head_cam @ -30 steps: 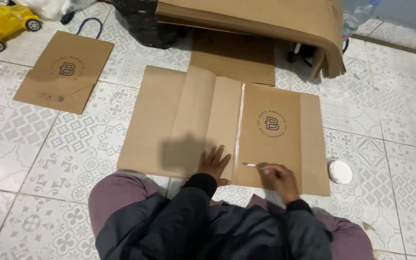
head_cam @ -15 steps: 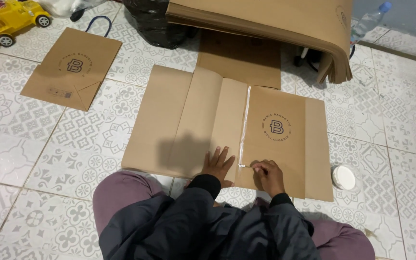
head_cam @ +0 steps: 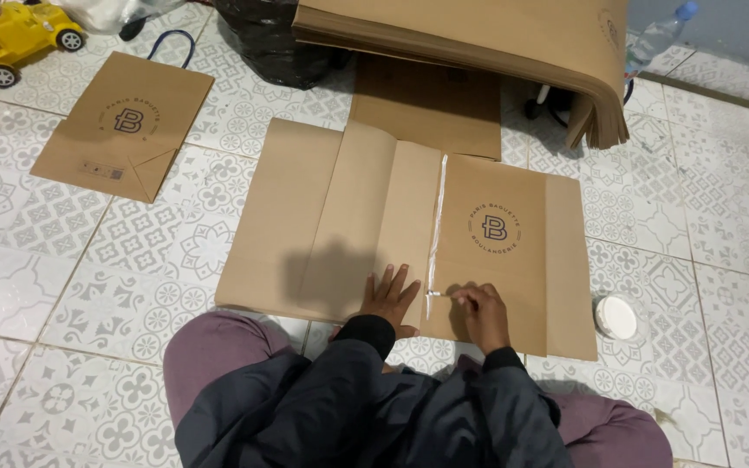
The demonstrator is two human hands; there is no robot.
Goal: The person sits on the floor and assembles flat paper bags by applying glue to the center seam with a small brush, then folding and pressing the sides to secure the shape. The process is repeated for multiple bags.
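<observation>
Noted a yellow toy car (head_cam: 10, 39) at the floor's far left corner, then a finished brown paper bag (head_cam: 123, 126) lying flat near it, well apart from the work. Found the flat brown paper sheet (head_cam: 305, 217) spread on the tiled floor in the middle, just ahead of the knees. Saw the left hand (head_cam: 389, 299) open, palm down, fingers spread, pressed on the sheet's near edge just left of a white glue line (head_cam: 435, 225) drawn up along a fold. Saw the right hand (head_cam: 481, 312) closed in a pinch on a thin white stick (head_cam: 440, 295), with its tip at the near end of that line. Spotted a small round white lid (head_cam: 615, 317) on the floor just right of the sheet, and a stack of brown sheets (head_cam: 478, 43) at the far edge. Judged smearing the likeliest trouble, caused by the left fingertips so close to the wet glue; judged a weak seam possible too, from a thin or broken line.
</observation>
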